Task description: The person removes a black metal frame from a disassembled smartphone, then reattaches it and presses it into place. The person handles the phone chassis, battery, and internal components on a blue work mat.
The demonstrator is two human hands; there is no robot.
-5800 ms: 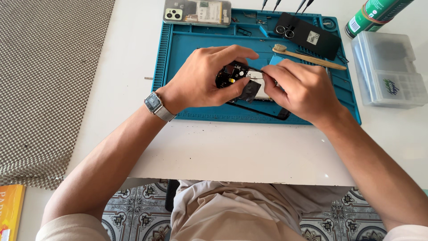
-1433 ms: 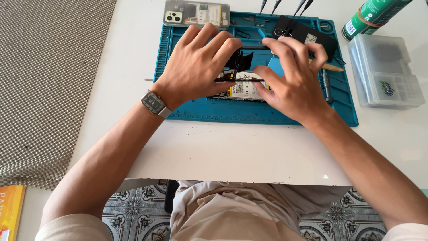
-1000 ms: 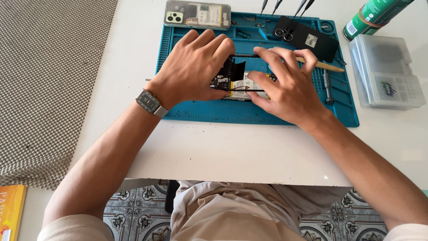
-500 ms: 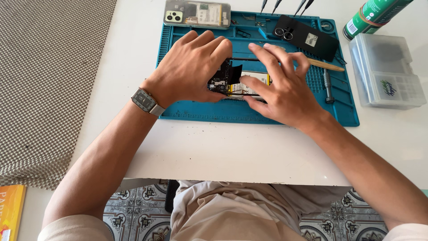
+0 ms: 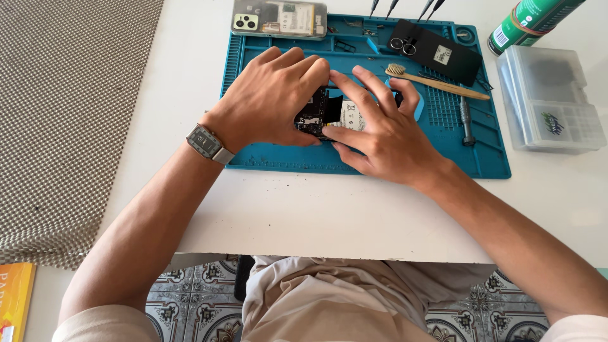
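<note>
Head view is showing both hands meeting over an opened phone lying mid-mat on the blue work mat, toward the table's far edge. The left hand is gripping its dark end; the right hand is pressing fingertips onto its pale middle.

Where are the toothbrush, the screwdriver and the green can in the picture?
toothbrush (image 5: 437, 81), head view, middle of its wooden handle.
screwdriver (image 5: 466, 120), head view, its grey handle on the mat.
green can (image 5: 529, 20), head view, its side near the label.
</note>
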